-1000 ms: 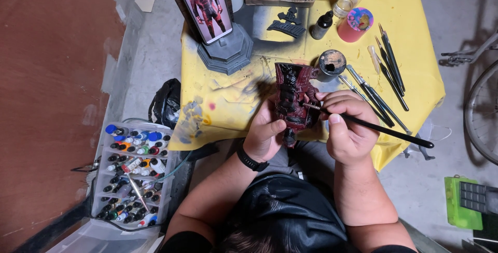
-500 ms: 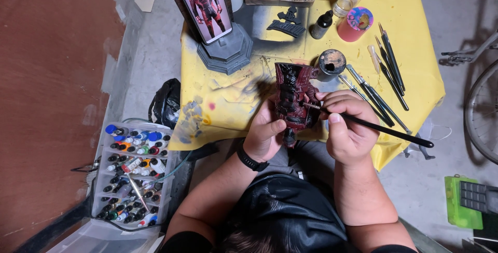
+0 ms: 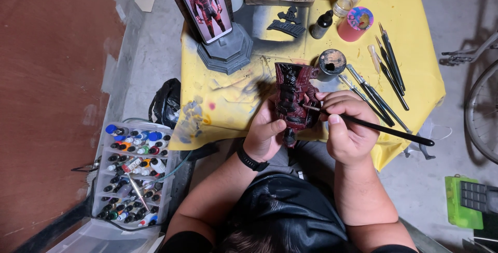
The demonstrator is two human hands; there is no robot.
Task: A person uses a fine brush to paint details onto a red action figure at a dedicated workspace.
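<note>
Paint bottles (image 3: pixel 132 172) fill tray (image 3: pixel 104 221); right hand (image 3: pixel 348 128) holds brush (image 3: pixel 384 130).

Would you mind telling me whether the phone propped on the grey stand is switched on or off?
On. The phone leans upright on the grey stand, and its screen is lit, showing a figure in a red suit.

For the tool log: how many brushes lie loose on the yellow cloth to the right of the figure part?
About 6: loose brushes fanned between the paint pot and the cloth's right edge; overlaps may hide one. Another brush is in the right hand.
</note>
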